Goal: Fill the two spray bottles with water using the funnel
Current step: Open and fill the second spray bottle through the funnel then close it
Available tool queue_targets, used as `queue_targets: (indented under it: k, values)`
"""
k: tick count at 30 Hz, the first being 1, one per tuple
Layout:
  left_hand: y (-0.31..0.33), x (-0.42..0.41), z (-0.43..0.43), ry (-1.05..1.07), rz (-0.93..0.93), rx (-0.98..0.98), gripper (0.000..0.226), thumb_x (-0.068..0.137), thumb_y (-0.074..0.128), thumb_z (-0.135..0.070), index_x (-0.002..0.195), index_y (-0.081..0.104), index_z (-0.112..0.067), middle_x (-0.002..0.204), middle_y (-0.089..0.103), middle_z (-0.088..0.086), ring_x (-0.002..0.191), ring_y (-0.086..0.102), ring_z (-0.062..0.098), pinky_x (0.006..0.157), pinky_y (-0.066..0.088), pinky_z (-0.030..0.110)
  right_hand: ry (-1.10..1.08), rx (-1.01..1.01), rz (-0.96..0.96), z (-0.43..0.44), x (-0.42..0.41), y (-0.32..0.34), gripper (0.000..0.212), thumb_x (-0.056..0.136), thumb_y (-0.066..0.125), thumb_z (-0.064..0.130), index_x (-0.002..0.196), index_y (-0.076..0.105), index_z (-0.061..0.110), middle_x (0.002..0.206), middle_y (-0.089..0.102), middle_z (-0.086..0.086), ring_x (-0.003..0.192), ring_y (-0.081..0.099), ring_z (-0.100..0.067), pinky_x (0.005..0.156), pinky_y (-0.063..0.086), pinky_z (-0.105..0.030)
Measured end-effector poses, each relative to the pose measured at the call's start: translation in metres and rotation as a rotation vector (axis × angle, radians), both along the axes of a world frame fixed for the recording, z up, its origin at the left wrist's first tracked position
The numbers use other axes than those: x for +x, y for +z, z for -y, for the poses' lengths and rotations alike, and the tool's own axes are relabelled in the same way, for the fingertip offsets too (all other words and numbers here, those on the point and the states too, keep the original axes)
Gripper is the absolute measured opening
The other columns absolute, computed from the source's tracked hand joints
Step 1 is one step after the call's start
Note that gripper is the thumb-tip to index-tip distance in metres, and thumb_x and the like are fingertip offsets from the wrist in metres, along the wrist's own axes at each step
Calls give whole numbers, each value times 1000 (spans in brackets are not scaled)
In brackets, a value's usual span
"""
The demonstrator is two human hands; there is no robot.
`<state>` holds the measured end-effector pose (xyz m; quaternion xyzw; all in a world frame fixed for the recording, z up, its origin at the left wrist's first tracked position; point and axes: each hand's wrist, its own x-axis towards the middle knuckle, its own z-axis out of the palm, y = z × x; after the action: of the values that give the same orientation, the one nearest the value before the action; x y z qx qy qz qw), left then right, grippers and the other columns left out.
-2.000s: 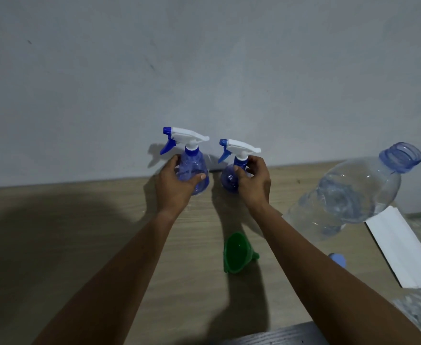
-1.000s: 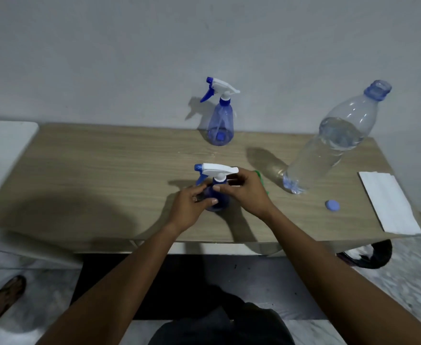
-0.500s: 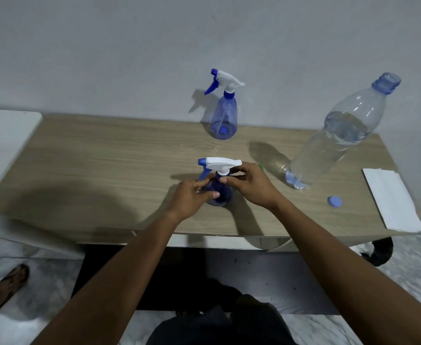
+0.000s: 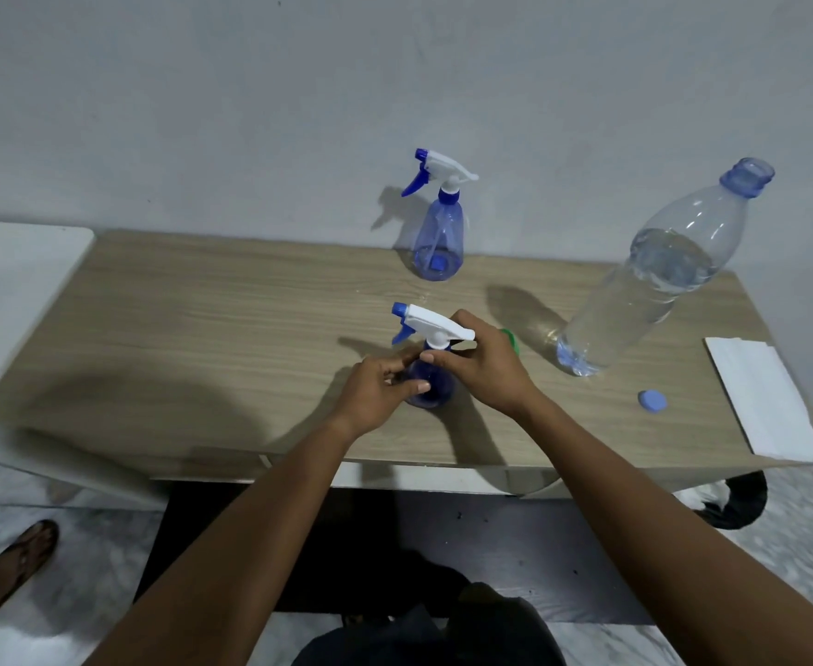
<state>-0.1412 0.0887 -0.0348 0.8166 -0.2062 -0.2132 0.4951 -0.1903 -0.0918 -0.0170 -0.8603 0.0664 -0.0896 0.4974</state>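
Note:
A small blue spray bottle [image 4: 431, 391] with a white trigger head stands near the middle of the wooden table [image 4: 212, 329]. My left hand [image 4: 380, 394] grips its body. My right hand [image 4: 484, 365] pinches the collar under the trigger head. The second spray bottle [image 4: 438, 237] stands upright at the back by the wall, untouched. The green funnel [image 4: 510, 339] lies behind my right hand, mostly hidden. A large clear water bottle [image 4: 654, 281], uncapped and part full, stands at the right.
A blue bottle cap [image 4: 652, 401] lies on the table right of my hands. A white folded paper [image 4: 765, 401] sits at the table's right end. A white surface [image 4: 6, 276] adjoins the table at the left. A sandalled foot [image 4: 8, 569] is on the floor.
One spray bottle came from the back wall to the table's middle, now held by both hands. Over the last half second the hands have barely shifted on it. The other bottle stayed put.

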Motion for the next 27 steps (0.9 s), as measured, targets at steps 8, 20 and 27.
queue_targets:
  k: [8, 20, 27]
  values:
    - [3, 2, -2, -33, -34, -29, 48, 87, 74, -5, 133, 64, -15, 123, 67, -9, 101, 59, -10, 79, 39, -3, 103, 93, -46, 6, -7, 2, 32, 94, 72, 12, 126, 69, 8, 114, 75, -1, 105, 70, -6, 93, 56, -23]
    - [5, 5, -3, -59, -57, 3, 43, 88, 73, -7, 130, 67, -15, 113, 70, -10, 96, 63, -16, 75, 40, -3, 92, 1, -48, 5, 2, 7, 30, 84, 84, 24, 94, 59, 10, 83, 65, 4, 74, 55, -1, 67, 42, -14]
    - [8, 4, -3, -58, -66, -15, 48, 88, 72, -1, 133, 62, -14, 114, 64, -13, 91, 58, -17, 75, 38, -5, 169, 44, -86, 12, -4, 6, 30, 94, 71, 10, 124, 68, 9, 103, 73, 7, 89, 66, 5, 80, 48, -13]
